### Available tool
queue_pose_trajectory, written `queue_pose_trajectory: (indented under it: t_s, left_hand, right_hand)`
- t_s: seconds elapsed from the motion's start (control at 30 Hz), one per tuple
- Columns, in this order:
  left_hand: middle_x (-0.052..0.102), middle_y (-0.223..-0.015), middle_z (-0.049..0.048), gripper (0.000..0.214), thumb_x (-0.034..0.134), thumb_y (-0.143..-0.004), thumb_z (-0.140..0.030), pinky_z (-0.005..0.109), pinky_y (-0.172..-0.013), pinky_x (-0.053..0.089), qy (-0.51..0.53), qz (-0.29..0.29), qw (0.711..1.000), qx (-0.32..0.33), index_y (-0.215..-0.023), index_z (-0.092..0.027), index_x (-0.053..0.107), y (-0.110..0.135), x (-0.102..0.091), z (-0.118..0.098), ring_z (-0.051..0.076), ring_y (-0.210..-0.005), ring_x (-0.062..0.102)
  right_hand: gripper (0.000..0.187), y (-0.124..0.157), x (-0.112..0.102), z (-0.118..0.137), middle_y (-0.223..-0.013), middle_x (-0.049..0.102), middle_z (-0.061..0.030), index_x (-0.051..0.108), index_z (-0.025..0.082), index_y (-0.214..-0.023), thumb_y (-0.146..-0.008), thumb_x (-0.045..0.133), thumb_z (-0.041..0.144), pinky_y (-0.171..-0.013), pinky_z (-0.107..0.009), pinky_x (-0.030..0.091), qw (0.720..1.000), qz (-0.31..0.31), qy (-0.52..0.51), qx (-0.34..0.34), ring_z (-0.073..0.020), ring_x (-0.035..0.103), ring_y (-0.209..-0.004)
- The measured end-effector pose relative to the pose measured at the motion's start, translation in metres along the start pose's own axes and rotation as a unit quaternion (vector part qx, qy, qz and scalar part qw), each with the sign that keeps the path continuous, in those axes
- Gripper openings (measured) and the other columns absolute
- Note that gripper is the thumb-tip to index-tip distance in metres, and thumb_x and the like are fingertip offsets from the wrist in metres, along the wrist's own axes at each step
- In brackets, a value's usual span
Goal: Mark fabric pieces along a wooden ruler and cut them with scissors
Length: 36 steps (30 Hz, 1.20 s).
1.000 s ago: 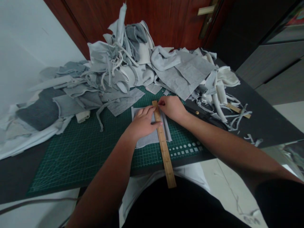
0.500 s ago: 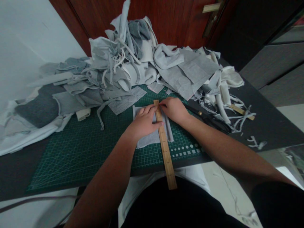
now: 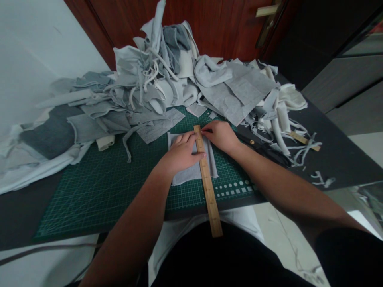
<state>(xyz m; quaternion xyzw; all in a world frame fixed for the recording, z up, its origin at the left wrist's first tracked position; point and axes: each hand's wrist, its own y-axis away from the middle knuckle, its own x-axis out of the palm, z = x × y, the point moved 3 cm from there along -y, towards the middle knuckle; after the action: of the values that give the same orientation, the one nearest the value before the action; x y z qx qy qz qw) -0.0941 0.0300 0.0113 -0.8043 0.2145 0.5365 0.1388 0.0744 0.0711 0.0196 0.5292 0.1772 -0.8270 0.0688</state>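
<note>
A piece of grey cloth (image 3: pixel 188 175) lies on the green cutting mat (image 3: pixel 110 187), with a folded strip along its right side. Lengthwise across it runs a wooden ruler (image 3: pixel 211 195), its near end reaching past the table edge towards my body. My left hand (image 3: pixel 182 153) lies flat over cloth and ruler, fingers stretched and thumb across the wood. Beside the ruler's far end, my right hand (image 3: pixel 220 136) has its thumb and forefinger pinched together at the cloth. What sits between those fingertips is too small to make out.
A big heap of grey and white fabric scraps (image 3: pixel 167 87) spreads along the back. Black-handled scissors (image 3: pixel 263 149) rest under my right forearm. A second wooden strip (image 3: pixel 303 140) and cut threads (image 3: pixel 323 179) lie at the right. Behind stands a red-brown door (image 3: pixel 215 32).
Hardly anything differs. My right hand has shifted very slightly to the right; the left hand, the ruler and the cloth stay in place.
</note>
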Motion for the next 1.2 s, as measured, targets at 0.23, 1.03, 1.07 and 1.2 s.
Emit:
queue_pose_trajectory:
  t_s: [0.23, 1.03, 1.07, 1.2]
  left_hand:
    - [0.042, -0.163, 0.0139, 0.069, 0.067, -0.091, -0.047, 0.047, -0.124, 0.033, 0.005, 0.003, 1.000, 0.003, -0.150, -0.018, 0.045, 0.0004, -0.0003, 0.0002, 0.035, -0.148, 0.039]
    - [0.039, -0.165, 0.0159, 0.073, 0.065, -0.092, -0.048, 0.045, -0.127, 0.030, -0.004, 0.008, 1.000, 0.007, -0.152, -0.014, 0.043, 0.0004, 0.0006, 0.0001, 0.034, -0.152, 0.036]
    - [0.038, -0.166, 0.0163, 0.075, 0.065, -0.091, -0.049, 0.045, -0.127, 0.029, -0.005, 0.012, 1.000, 0.009, -0.153, -0.014, 0.041, 0.0004, 0.0010, 0.0005, 0.034, -0.153, 0.035]
    - [0.032, -0.169, 0.0188, 0.086, 0.066, -0.089, -0.054, 0.049, -0.127, 0.028, -0.008, 0.033, 0.999, 0.016, -0.158, -0.014, 0.034, -0.0001, 0.0033, 0.0034, 0.036, -0.156, 0.030]
  right_hand:
    - [0.023, 0.0001, 0.0005, -0.0034, -0.098, 0.078, -0.0093, 0.084, 0.016, -0.105, -0.096, 0.064, 0.021, -0.082, -0.032, 0.049, 1.000, -0.001, -0.013, -0.011, -0.0214, 0.069, -0.088]
    - [0.021, -0.0011, 0.0044, -0.0006, -0.095, 0.074, -0.0109, 0.081, 0.011, -0.100, -0.094, 0.064, 0.023, -0.082, -0.032, 0.048, 0.999, 0.009, -0.010, -0.035, -0.0221, 0.066, -0.088]
    - [0.021, -0.0007, 0.0042, -0.0005, -0.095, 0.074, -0.0107, 0.081, 0.012, -0.100, -0.093, 0.064, 0.023, -0.082, -0.032, 0.048, 0.999, 0.010, -0.012, -0.035, -0.0219, 0.066, -0.088]
    - [0.020, 0.0016, 0.0027, 0.0002, -0.096, 0.074, -0.0105, 0.080, 0.012, -0.100, -0.092, 0.064, 0.021, -0.082, -0.032, 0.049, 0.999, 0.015, -0.016, -0.036, -0.0220, 0.067, -0.088]
